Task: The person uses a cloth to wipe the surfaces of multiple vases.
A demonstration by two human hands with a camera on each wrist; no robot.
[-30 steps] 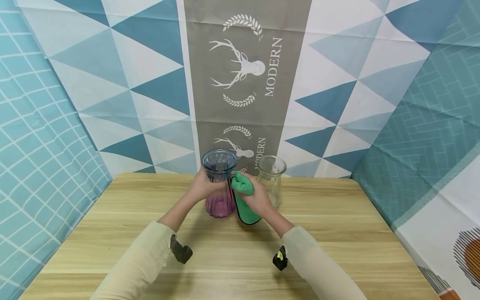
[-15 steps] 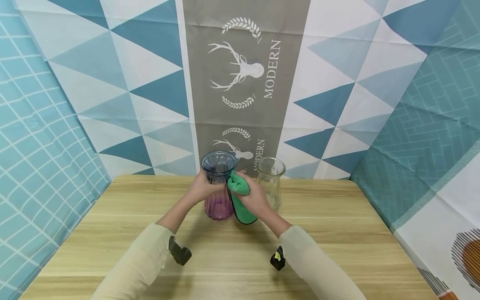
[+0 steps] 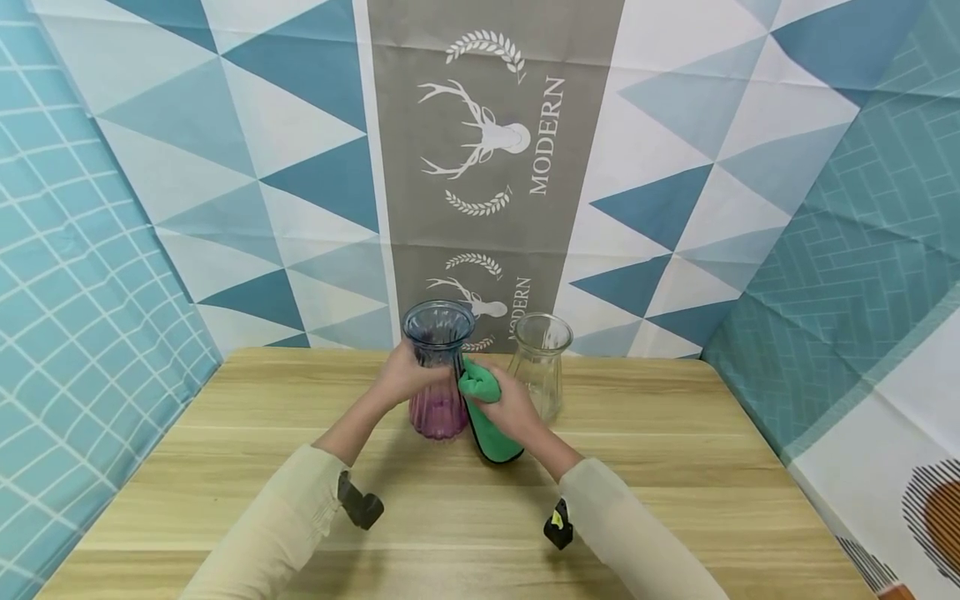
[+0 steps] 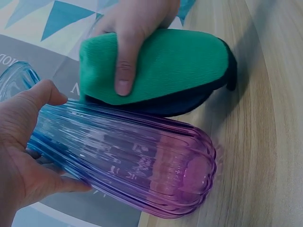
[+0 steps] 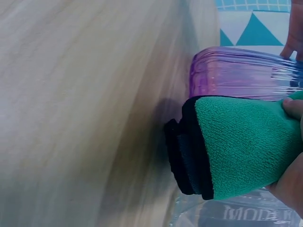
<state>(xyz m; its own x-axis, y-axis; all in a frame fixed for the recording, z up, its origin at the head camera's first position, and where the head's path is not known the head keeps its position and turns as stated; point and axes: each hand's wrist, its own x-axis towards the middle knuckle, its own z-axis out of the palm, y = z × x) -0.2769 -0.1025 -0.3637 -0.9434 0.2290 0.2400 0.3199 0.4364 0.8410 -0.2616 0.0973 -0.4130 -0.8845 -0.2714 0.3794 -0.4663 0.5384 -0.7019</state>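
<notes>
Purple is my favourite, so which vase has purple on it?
The blue-and-purple vase, held in the left hand: it's purple towards its bottom. The clear vase, partly behind the right hand, has no purple.

Wood-grain counter point(image 3: 660, 458): clear glass vase point(image 3: 545, 371) upright, far side. Behind: grey deer-print panel point(image 3: 491, 229). Left: blue grid-patterned sheet point(image 3: 67, 250).

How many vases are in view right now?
2: the blue-purple vase, held in the left hand, and the clear vase, to its right, partly hidden by the right hand in the head view. No others show.
</notes>
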